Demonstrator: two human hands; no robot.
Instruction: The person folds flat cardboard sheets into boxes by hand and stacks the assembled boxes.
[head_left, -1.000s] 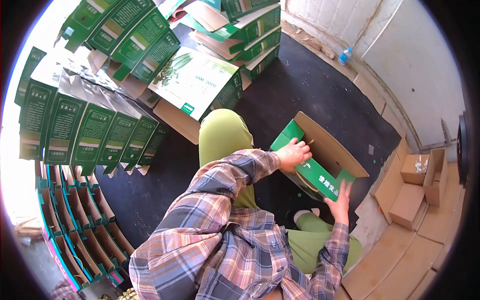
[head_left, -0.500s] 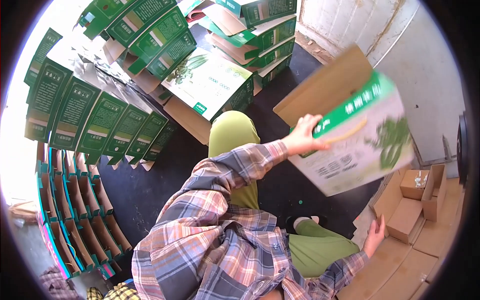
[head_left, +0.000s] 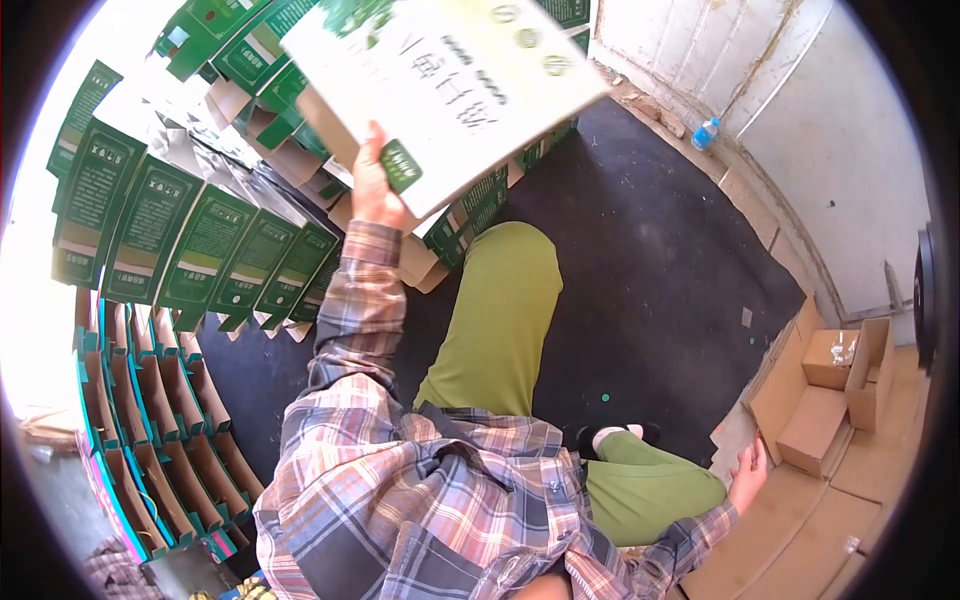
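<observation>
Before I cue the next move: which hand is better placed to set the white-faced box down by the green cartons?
Likely the left hand: it grips the white-faced box near the green cartons. The right hand is on the opposite side, near the brown boxes.

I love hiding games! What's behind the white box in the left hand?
Green cartons peek out past the edges of the white box in the left hand. Whatever is behind its middle is covered.
</observation>
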